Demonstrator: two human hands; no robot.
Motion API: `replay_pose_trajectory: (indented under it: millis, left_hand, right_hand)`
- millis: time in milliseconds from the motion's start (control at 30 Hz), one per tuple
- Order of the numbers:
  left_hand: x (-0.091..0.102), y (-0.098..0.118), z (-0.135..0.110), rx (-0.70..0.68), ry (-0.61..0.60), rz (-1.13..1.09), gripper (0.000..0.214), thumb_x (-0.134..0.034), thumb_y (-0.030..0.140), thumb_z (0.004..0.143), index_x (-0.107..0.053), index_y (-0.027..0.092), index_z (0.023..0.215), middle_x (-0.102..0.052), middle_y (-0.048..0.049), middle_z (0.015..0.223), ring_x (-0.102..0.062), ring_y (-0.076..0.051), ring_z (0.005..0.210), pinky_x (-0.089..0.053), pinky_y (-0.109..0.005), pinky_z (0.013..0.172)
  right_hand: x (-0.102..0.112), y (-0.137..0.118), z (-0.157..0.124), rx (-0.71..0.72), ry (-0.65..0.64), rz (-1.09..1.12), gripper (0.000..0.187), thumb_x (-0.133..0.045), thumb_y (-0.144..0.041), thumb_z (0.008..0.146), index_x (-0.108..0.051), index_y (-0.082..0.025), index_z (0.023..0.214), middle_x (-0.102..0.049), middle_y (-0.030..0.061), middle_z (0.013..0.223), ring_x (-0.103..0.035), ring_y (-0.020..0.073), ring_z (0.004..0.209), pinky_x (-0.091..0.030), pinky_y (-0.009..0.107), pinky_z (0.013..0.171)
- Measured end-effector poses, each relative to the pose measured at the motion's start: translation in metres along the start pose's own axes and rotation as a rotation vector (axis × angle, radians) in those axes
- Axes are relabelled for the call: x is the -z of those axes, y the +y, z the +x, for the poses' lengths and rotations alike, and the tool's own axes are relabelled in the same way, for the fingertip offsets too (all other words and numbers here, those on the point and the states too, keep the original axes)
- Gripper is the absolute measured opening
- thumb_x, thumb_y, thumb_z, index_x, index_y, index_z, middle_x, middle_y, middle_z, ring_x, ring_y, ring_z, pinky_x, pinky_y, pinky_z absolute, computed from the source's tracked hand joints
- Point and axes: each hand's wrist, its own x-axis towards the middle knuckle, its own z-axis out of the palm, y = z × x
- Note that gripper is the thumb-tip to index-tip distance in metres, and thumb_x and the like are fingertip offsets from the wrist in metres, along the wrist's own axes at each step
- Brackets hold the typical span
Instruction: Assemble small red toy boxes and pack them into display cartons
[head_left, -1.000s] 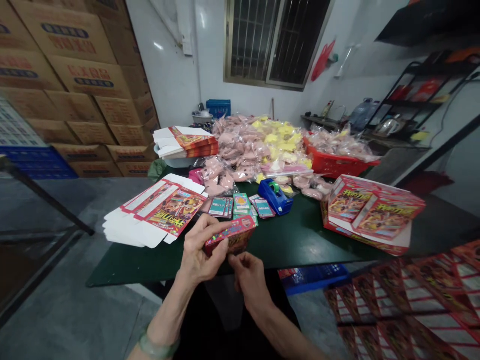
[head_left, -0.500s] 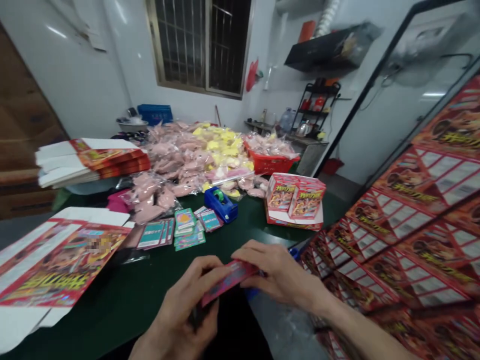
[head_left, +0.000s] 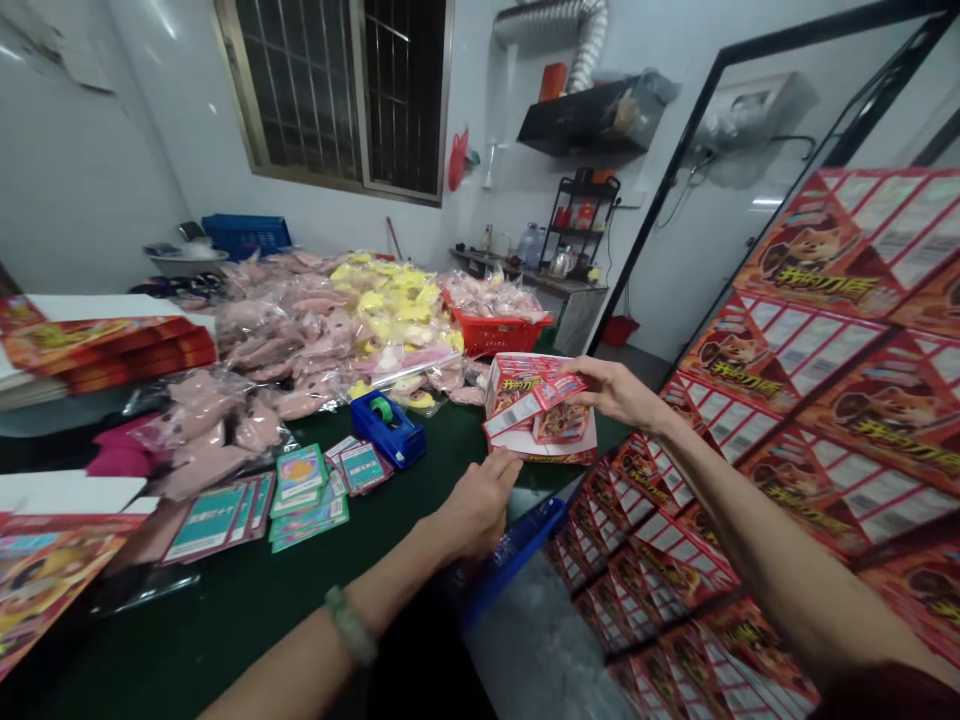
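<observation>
While our right hand [head_left: 611, 390] pinches a small red box [head_left: 531, 405] over the tray [head_left: 517, 442], where more boxes [head_left: 519, 380] stand, our left hand [head_left: 476, 505] is at the tray's near edge, fingers close together; whether it grips anything, we cannot tell. Behind the tray we see a red basket [head_left: 491, 337] heaped with bagged pink pieces [head_left: 495, 298]. On our green counter [head_left: 247, 620], cards [head_left: 300, 475] lie near a blue tape dispenser [head_left: 394, 435], with a pink and yellow heap [head_left: 322, 320] beyond. Printed cartons [head_left: 817, 390] rise at our right, and the back wall has a barred window [head_left: 337, 95].
</observation>
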Motion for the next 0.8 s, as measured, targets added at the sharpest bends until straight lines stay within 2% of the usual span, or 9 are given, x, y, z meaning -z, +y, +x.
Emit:
replay_pose_trajectory:
  millis: [100, 167, 300, 433, 500, 600, 700, 800]
  left_hand:
    - [-0.020, -0.012, 0.034, -0.014, -0.044, 0.057, 0.075, -0.052, 0.010, 0.068, -0.023, 0.007, 0.137, -0.024, -0.0221, 0.147, -0.022, -0.033, 0.136, -0.032, -0.053, 0.103]
    - [-0.030, -0.019, 0.047, -0.009, -0.064, 0.098, 0.075, -0.054, 0.010, 0.065, -0.025, 0.006, 0.135, -0.028, -0.0238, 0.144, -0.028, -0.036, 0.132, -0.034, -0.054, 0.099]
    - [-0.039, -0.027, 0.053, -0.001, -0.088, 0.154, 0.060, -0.052, 0.011, 0.068, -0.037, 0.012, 0.126, -0.046, -0.0185, 0.126, -0.042, -0.031, 0.116, -0.040, -0.050, 0.092]
    - [-0.040, -0.027, 0.048, -0.007, -0.089, 0.180, 0.055, -0.048, 0.012, 0.072, -0.036, 0.014, 0.126, -0.046, -0.0167, 0.123, -0.040, -0.030, 0.114, -0.042, -0.047, 0.089]
    - [-0.042, -0.027, 0.047, -0.014, -0.094, 0.184, 0.056, -0.050, 0.013, 0.071, -0.036, 0.013, 0.126, -0.045, -0.0170, 0.122, -0.041, -0.030, 0.112, -0.042, -0.047, 0.088]
    - [-0.045, -0.027, 0.047, -0.025, -0.096, 0.183, 0.057, -0.051, 0.013, 0.070, -0.036, 0.013, 0.125, -0.046, -0.0174, 0.120, -0.041, -0.031, 0.111, -0.042, -0.048, 0.087]
    - [-0.047, -0.027, 0.049, -0.035, -0.089, 0.174, 0.059, -0.052, 0.012, 0.068, -0.036, 0.012, 0.124, -0.047, -0.0179, 0.118, -0.042, -0.031, 0.109, -0.044, -0.049, 0.084]
    - [-0.038, -0.022, 0.044, -0.041, -0.067, 0.161, 0.064, -0.055, 0.014, 0.066, -0.034, 0.011, 0.127, -0.043, -0.0204, 0.126, -0.040, -0.033, 0.115, -0.045, -0.050, 0.085]
  right_hand:
    - [-0.006, 0.007, 0.015, 0.037, -0.089, -0.085, 0.026, -0.062, -0.026, 0.077, -0.064, -0.016, 0.101, -0.065, 0.0078, 0.102, -0.060, 0.0185, 0.095, -0.045, 0.030, 0.086]
    - [-0.005, 0.014, 0.022, 0.046, -0.131, -0.135, 0.025, -0.061, -0.023, 0.078, -0.065, -0.017, 0.102, -0.065, 0.0074, 0.102, -0.060, 0.0181, 0.093, -0.044, 0.029, 0.085]
    - [0.007, 0.028, 0.032, 0.028, -0.203, -0.270, 0.032, -0.060, -0.019, 0.079, -0.063, -0.016, 0.111, -0.066, 0.0086, 0.102, -0.060, 0.0186, 0.092, -0.044, 0.027, 0.082]
    - [0.008, 0.027, 0.046, -0.025, -0.276, -0.434, 0.034, -0.061, -0.017, 0.078, -0.063, -0.020, 0.112, -0.067, 0.0074, 0.102, -0.061, 0.0194, 0.092, -0.043, 0.027, 0.080]
    - [-0.005, 0.020, 0.052, -0.070, -0.293, -0.532, 0.032, -0.063, -0.016, 0.075, -0.065, -0.018, 0.107, -0.067, 0.0097, 0.098, -0.061, 0.0228, 0.091, -0.044, 0.030, 0.078]
    - [-0.042, 0.010, 0.052, -0.142, -0.257, -0.682, 0.027, -0.054, -0.013, 0.080, -0.065, -0.010, 0.104, -0.064, 0.0190, 0.104, -0.056, 0.0303, 0.103, -0.042, 0.039, 0.085]
    - [-0.076, 0.007, 0.043, -0.199, -0.178, -0.799, 0.041, -0.044, -0.008, 0.081, -0.053, -0.003, 0.121, -0.051, 0.0251, 0.126, -0.042, 0.0334, 0.122, -0.031, 0.046, 0.099]
    - [-0.085, 0.009, 0.030, -0.239, -0.135, -0.847, 0.064, -0.057, -0.016, 0.075, -0.038, 0.000, 0.133, -0.043, 0.0270, 0.135, -0.037, 0.0370, 0.126, -0.031, 0.048, 0.100]
